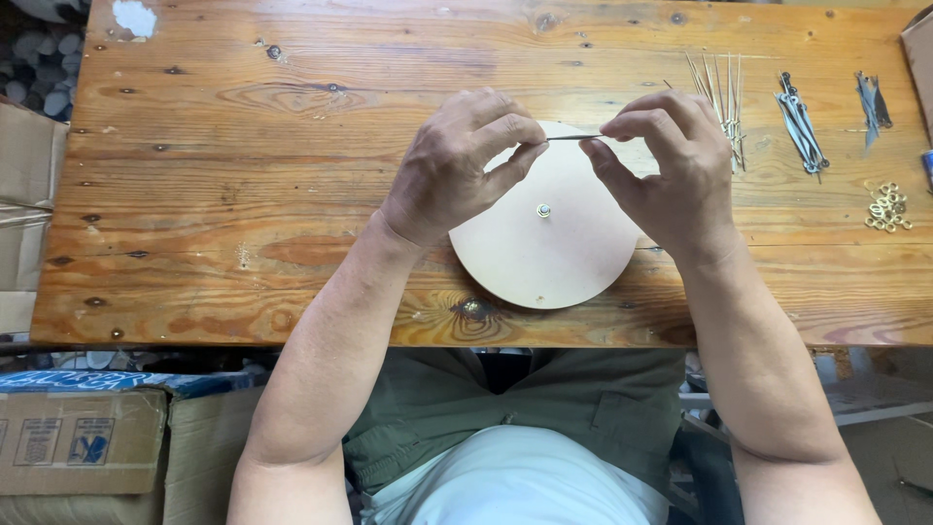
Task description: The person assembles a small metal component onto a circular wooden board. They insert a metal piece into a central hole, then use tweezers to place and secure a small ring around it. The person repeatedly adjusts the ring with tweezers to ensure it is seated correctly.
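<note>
A brown cardboard box (83,452) with two small printed labels (63,440) sat on the floor at lower left. Another cardboard box (27,165) stood left of the desk (243,243), a third carton's corner (918,58) at upper right.

The knotty wooden table (243,194) carries a round disc (544,258), thin metal rods (721,97) and small rings (886,206).

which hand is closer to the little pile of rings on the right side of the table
Right. The right hand is nearer the rings, which lie off to its right. The left hand is farther, across the round disc.
</note>
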